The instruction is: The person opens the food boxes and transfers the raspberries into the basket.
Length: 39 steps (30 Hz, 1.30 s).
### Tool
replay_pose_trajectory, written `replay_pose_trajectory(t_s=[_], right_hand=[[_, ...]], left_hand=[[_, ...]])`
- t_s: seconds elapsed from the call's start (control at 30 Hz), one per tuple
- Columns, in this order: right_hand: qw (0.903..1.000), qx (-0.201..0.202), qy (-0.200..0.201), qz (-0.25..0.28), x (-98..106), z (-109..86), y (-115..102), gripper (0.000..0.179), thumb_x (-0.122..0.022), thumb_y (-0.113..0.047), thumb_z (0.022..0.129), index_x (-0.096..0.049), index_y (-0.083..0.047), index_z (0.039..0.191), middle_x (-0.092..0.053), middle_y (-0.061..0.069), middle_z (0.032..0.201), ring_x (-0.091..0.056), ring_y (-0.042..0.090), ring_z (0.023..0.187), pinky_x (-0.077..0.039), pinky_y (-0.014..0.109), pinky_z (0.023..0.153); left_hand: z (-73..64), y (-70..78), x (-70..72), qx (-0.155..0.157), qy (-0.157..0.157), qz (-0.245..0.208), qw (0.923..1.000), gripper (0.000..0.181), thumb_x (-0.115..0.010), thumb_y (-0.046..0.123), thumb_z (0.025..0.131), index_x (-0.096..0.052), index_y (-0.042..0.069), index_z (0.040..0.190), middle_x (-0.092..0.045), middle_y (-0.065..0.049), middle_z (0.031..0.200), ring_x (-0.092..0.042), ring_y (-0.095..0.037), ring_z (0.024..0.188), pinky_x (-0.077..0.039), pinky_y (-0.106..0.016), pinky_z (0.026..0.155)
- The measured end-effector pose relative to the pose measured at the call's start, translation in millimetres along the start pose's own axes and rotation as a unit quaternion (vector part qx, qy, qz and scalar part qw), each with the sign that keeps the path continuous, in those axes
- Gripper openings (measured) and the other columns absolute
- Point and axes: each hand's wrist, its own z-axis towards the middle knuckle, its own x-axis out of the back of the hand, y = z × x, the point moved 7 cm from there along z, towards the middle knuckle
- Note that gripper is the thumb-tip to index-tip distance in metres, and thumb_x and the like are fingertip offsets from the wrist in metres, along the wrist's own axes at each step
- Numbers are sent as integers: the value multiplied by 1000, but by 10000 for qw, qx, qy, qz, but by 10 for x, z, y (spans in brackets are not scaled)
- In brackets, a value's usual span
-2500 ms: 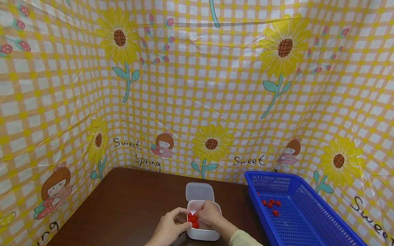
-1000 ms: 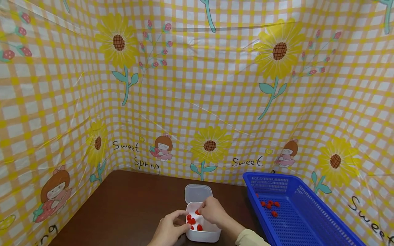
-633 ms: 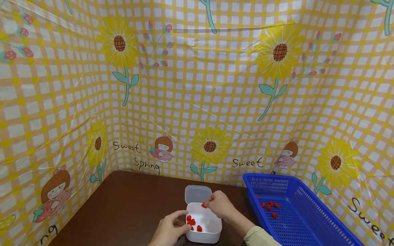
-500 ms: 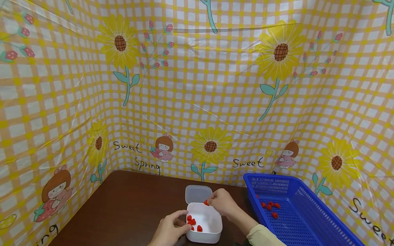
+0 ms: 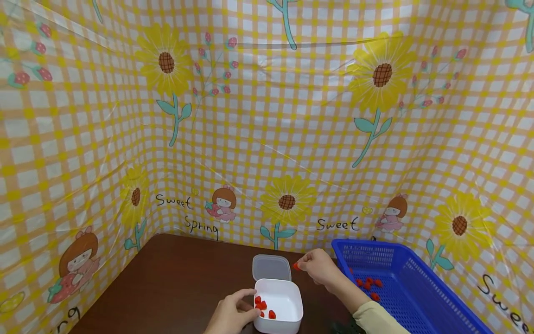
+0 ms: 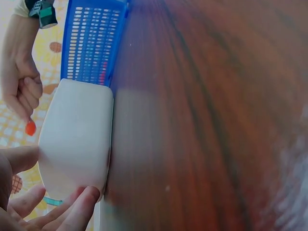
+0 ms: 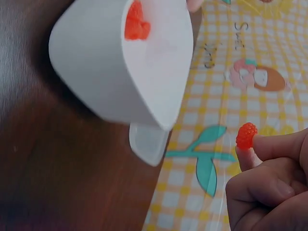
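Observation:
A square white plastic box [image 5: 288, 322] stands on the dark table, with several red raspberries [image 5: 272, 314] in its left part. My left hand [image 5: 232, 311] holds the box at its left side, with a finger and thumb at the rim; the left wrist view shows its fingertips [image 6: 89, 197] against the white wall. My right hand [image 5: 321, 266] pinches a single raspberry [image 7: 247, 135] between thumb and forefinger, up in the air right of the box. A clear lid [image 5: 271, 267] lies behind the box.
On the right stands a long blue plastic basket [image 5: 410, 264] with several more raspberries [image 5: 368, 283] near its left wall. Checked cloth with sunflowers [image 5: 286, 202] hangs behind and along both sides. The brown table top [image 5: 179, 273] stretches to the left.
My right hand came up out of the box with a raspberry and moved right, away over the rim. The raspberries in the box lie more spread out. My left hand kept its place.

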Motion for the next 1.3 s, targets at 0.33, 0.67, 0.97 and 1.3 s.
replay_pose_trajectory(t_s=[0.33, 0.67, 0.97, 1.3], right_hand=[[9997, 15, 219, -94, 447, 81, 164, 17, -59, -3, 96, -74, 5, 95, -28, -8, 53, -16, 5, 43, -20, 21, 42], [9991, -126, 232, -334, 893, 112, 299, 28, -55, -10, 101, -68, 10, 116, -29, -7, 52, -19, 7, 42, -27, 25, 43], [9967, -283, 396, -651, 1193, 171, 523, 27, -55, -9, 101, -69, 10, 114, -70, 20, 103, -28, 9, 48, -37, 28, 50], [9947, -314, 473, -861, 1439, 205, 819, 31, -55, -8, 98, -63, 1, 69, -42, -6, 60, -26, 8, 44, -31, 26, 47]], left_hand=[[-19, -21, -11, -113, -41, -187, 9998, 40, -80, 19, 84, -68, 10, 121, -72, -3, 83, -69, -18, 72, -55, -36, 66], [11, 12, -16, -139, -60, -174, 9997, 42, -80, 19, 83, -67, 9, 122, -73, -3, 83, -69, -18, 71, -55, -36, 65], [16, -11, -13, -168, -58, -101, 9998, 42, -81, 22, 84, -67, 10, 122, -72, -2, 83, -69, -16, 73, -55, -35, 65], [28, -7, 6, -106, -72, 22, 9999, 42, -80, 23, 85, -67, 11, 124, -70, -1, 83, -67, -16, 73, -52, -36, 65]])
